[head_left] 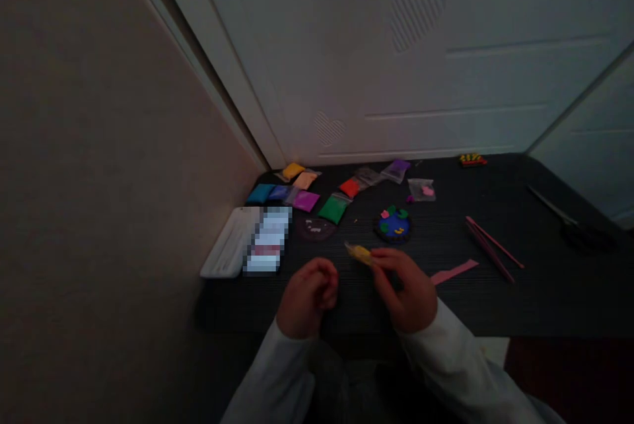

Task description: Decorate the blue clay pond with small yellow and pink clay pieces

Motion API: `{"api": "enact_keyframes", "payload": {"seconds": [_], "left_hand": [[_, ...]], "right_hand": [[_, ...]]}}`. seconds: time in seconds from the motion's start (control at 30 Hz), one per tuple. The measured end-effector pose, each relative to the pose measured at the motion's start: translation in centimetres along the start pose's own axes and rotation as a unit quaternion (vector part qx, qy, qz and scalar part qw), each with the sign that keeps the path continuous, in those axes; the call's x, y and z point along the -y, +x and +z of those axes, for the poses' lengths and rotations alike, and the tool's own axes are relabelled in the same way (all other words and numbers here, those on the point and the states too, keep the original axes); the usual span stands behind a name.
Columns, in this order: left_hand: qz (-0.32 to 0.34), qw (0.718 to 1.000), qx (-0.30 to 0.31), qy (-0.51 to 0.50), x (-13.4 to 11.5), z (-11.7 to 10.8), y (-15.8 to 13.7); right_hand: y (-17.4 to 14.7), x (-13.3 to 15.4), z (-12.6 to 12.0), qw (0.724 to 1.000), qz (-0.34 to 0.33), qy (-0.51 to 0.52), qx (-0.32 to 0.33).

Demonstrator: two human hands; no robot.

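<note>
Currently, a small transparent packet with yellow content [361, 253] is gripped by the right hand [406, 292], between the thumb and the fingers, and it is held over the dark tabletop [495, 308]. The left hand [307, 297] is kept apart from this packet, with its fingers curled inward; whether something small is enclosed there cannot be told. Beyond the right hand, a round blue piece [394, 225] with a dark rim is placed, on which small green, pink and yellow bits are set. To the left of it, a green packet [333, 209] is seen. A pink strip [456, 272] is laid near the right hand, and scissors [569, 224] are placed farther right.
</note>
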State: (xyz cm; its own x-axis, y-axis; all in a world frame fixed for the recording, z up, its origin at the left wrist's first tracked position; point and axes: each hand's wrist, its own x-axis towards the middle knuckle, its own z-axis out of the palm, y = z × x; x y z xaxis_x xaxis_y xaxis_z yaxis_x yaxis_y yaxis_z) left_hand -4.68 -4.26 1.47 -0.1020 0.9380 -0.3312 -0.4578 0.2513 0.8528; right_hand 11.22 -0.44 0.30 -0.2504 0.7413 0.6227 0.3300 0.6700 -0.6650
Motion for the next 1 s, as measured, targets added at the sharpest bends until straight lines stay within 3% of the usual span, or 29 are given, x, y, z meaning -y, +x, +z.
{"api": "enact_keyframes", "payload": {"seconds": [0.17, 0.37, 0.73, 0.9, 1.0], "left_hand": [[-0.017, 1.0, 0.0, -0.024, 0.9, -0.1, 0.9], [-0.005, 0.999, -0.041, 0.035, 1.5, -0.1, 0.8], [0.023, 1.0, 0.002, 0.007, 1.4, -0.4, 0.4], [0.007, 0.991, -0.062, 0.118, 0.8, -0.7, 0.1], [-0.048, 0.965, -0.092, 0.243, -0.3, -0.8, -0.1]], "right_hand": [[-1.2, 0.0, 2.7, 0.997, -0.033, -0.01, 0.066], [-1.0, -0.1, 2.5, 0.993, -0.042, 0.017, 0.11], [-0.8, 0.0, 2.2, 0.991, -0.054, 0.075, 0.094], [-1.0, 0.0, 2.2, 0.99, -0.067, 0.054, 0.115], [-1.0, 0.2, 2.2, 0.988, -0.079, 0.047, 0.12]]}}
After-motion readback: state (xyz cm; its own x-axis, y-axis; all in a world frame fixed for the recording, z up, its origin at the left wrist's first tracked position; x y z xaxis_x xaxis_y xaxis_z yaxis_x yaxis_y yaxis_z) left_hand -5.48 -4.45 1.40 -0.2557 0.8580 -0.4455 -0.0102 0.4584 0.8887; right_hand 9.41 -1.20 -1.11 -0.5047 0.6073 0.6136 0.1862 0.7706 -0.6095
